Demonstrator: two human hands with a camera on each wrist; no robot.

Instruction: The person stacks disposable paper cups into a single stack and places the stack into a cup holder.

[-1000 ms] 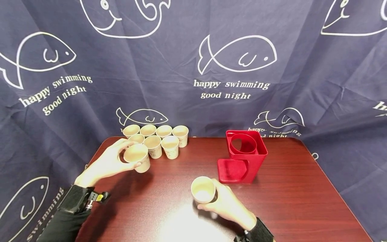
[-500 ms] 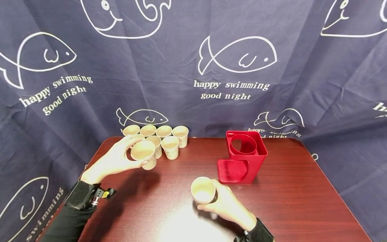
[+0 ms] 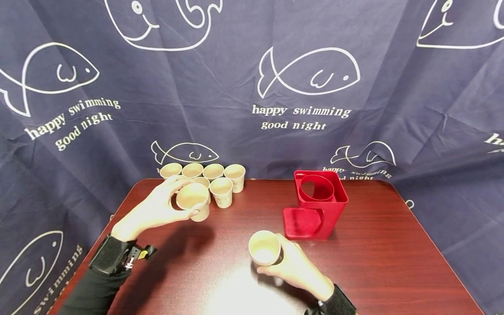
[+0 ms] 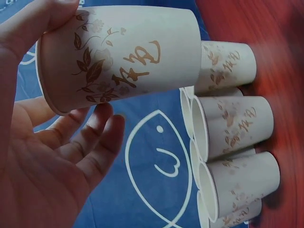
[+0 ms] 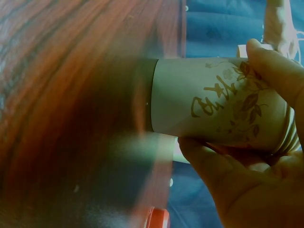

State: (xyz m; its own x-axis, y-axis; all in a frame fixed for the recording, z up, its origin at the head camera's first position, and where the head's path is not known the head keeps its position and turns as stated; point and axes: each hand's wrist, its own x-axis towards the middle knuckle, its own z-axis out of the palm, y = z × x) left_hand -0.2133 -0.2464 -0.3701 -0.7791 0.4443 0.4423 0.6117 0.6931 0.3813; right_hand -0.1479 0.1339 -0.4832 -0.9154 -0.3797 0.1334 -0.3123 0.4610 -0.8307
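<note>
Nearest, the right hand (image 3: pixel 293 264) curls around a paper cup (image 3: pixel 264 247) above the bench (image 3: pixel 374 262), close to its near edge; a loose grip could drop it. Open wood lies ahead. Farther left, the left hand (image 3: pixel 155 210) pinches a second cup (image 3: pixel 194 200), lifted just before the clustered cups (image 3: pixel 214 177); swinging back could topple them. A red holder (image 3: pixel 320 203) stands to the right.

1. Both hands, the left hand (image 3: pixel 151 212) and the right hand (image 3: pixel 293 264), are bare, with no gloves or rings
2. Each forearm wears a long black sleeve (image 3: pixel 84 291)
3. A wide black wrist strap (image 3: pixel 110 258) circles each wrist
4. The left strap carries a small black device with a yellow part (image 3: pixel 142 252)
</note>
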